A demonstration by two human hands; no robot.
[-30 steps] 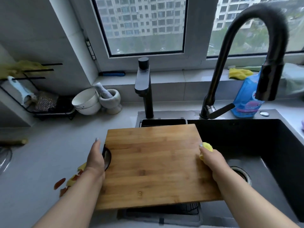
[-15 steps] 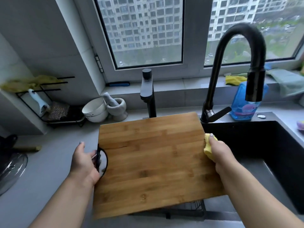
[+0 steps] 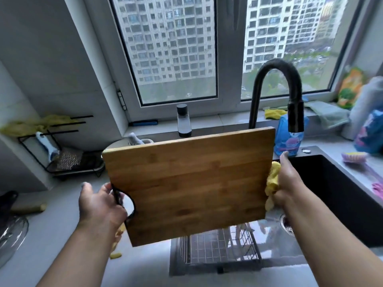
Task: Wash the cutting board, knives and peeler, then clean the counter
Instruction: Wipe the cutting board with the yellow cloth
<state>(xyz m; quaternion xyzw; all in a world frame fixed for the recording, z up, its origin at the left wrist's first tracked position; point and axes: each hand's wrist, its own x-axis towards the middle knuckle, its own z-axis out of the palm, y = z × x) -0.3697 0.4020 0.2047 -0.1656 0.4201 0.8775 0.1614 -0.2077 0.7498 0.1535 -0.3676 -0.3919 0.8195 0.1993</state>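
The wooden cutting board is held tilted up at the centre of the frame, above the sink. Its black handle cut-out at the left edge is gripped by the left hand. Its right edge is clasped by the right hand, with a yellow cloth pinched against the wood.

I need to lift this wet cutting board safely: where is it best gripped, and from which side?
Grip the cutting board at the black-rimmed handle cutout on its left edge, coming from the left, as the left hand does. The cutout gives the fingers an edge to hook. The right hand steadies the opposite edge with the yellow cloth.
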